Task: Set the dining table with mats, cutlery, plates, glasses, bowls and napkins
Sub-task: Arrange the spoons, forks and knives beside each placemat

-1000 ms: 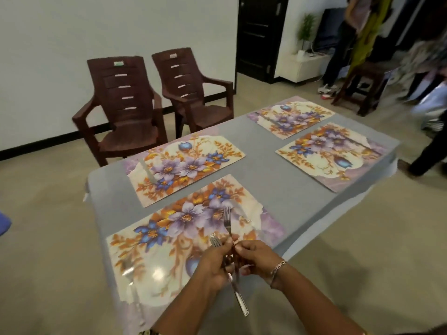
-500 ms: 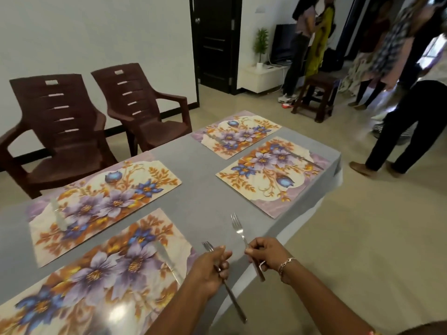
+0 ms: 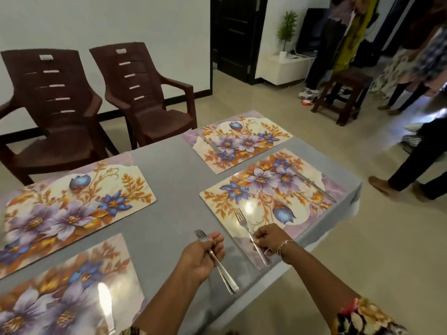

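Several floral placemats lie on the grey table (image 3: 174, 189). My right hand (image 3: 268, 239) pinches a fork (image 3: 244, 226) by its handle over the near left edge of the right front mat (image 3: 271, 197), tines pointing away from me. A knife (image 3: 313, 184) lies along that mat's right side. Another knife (image 3: 209, 142) lies on the far mat (image 3: 238, 141). My left hand (image 3: 200, 255) grips a bunch of forks (image 3: 219, 264) above the bare cloth between mats, handles pointing toward me. A knife (image 3: 106, 308) rests on the near left mat (image 3: 65, 291).
Two dark brown plastic chairs (image 3: 145, 93) stand against the white wall behind the table. A wooden stool (image 3: 343, 93) and several standing people (image 3: 411, 160) occupy the floor to the right. The table's right edge drops off close to my right hand.
The view has shifted right along the table. My right hand has carried its fork from the gap between mats onto the right front mat. My left hand still holds the other forks.
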The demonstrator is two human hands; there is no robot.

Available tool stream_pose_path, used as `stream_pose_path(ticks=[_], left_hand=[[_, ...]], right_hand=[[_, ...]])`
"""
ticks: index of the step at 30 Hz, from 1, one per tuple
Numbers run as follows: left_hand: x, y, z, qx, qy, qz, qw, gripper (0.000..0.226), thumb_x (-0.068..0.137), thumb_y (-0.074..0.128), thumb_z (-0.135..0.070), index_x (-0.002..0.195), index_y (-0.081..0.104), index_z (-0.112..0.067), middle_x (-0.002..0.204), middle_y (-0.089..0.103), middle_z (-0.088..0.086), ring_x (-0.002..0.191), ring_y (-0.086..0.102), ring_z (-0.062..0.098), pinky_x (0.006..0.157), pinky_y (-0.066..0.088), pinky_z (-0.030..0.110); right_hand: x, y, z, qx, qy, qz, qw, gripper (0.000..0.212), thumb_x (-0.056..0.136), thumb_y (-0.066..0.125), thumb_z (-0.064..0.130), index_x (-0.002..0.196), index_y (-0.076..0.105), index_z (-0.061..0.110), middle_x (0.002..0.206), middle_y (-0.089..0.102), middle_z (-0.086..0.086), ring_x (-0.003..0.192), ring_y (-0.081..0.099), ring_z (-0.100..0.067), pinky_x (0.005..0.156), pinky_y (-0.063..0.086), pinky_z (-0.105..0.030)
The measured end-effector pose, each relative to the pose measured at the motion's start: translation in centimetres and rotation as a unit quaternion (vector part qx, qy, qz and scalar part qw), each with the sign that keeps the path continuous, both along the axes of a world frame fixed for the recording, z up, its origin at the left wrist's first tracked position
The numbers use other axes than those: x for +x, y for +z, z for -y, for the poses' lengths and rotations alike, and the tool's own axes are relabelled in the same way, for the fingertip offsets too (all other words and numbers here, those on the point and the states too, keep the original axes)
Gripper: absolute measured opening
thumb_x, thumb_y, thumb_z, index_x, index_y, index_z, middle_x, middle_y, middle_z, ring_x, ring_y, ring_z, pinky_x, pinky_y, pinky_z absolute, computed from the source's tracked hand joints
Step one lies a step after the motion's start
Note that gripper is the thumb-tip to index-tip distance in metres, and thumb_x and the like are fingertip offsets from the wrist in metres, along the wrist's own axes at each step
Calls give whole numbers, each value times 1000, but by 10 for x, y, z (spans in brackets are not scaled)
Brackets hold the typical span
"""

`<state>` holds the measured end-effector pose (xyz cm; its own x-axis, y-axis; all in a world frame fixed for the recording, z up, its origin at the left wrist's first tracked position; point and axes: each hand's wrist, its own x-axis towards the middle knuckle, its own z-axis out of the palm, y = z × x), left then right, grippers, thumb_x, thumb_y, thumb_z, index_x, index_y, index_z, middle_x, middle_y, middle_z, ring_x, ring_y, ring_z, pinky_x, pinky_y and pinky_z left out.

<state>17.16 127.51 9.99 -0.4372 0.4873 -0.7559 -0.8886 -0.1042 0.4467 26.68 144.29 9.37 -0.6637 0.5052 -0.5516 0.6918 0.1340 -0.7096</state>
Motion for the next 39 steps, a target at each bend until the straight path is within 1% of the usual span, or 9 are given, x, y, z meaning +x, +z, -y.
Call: stream_pose_path(ticks=[3,8,13,17,20,24,28,33,39], left_hand=[[-10,0,-16,-15,43,5,999,29,100,31,-3,89,58,2,63,65,12,39,59,13,41,52,22],[-12,-5,-20,-51,74,23,996,26,101,33,-6,94,58,1,75,61,12,42,59,13,42,52,20],[-14,-7,-17,-75,101,23,992,26,100,35,-7,92,59,1,77,62,13,49,59,15,44,53,21],[-17,-11,-19,-72,131,33,988,25,100,35,-6,94,58,2,76,65,14,49,63,16,42,53,22],[-15,-13,-23,-60,149,37,986,26,100,33,-5,92,57,2,59,67,11,41,63,13,42,54,22],[-11,-16,-30,-69,158,43,984,25,100,35,-5,93,57,3,69,67,14,42,63,14,42,54,23],[-8,-14,-37,-60,172,37,983,27,101,33,-6,89,55,4,81,62,16,43,64,14,41,53,23],[-9,-10,-49,-63,163,16,984,27,100,39,-14,87,58,0,56,67,8,43,63,13,42,53,20],[3,1,-101,-68,123,-14,990,25,99,31,1,95,55,-3,79,58,11,59,60,18,48,52,20]], right_hand=[[-18,-10,-16,10,36,9,999,30,83,55,-11,63,54,11,63,53,-7,50,51,-11,37,38,-12],[-36,-28,-23,24,101,42,994,28,80,57,-10,64,59,12,58,53,-3,49,49,-12,43,42,-15],[-50,-35,-27,45,129,40,990,17,78,59,-11,83,67,4,59,53,0,51,50,-10,46,44,-15],[-54,-38,-31,52,146,56,986,24,77,63,-9,64,60,11,58,54,1,48,51,-9,51,47,-19],[-54,-38,-32,57,155,64,984,31,77,65,-6,59,55,17,57,56,-1,47,54,-9,53,50,-21],[-56,-37,-33,71,187,75,977,27,79,68,2,59,55,15,52,58,-1,40,56,-7,55,54,-25],[-56,-34,-33,105,234,102,961,28,83,66,12,59,52,13,59,62,-7,52,60,-20,64,56,-32],[-46,-33,-42,125,254,90,955,29,84,65,16,60,48,18,54,58,0,46,54,-14,57,52,-27],[-24,-26,-78,98,238,33,966,30,85,63,13,59,47,18,54,56,2,46,54,-11,50,47,-23]])
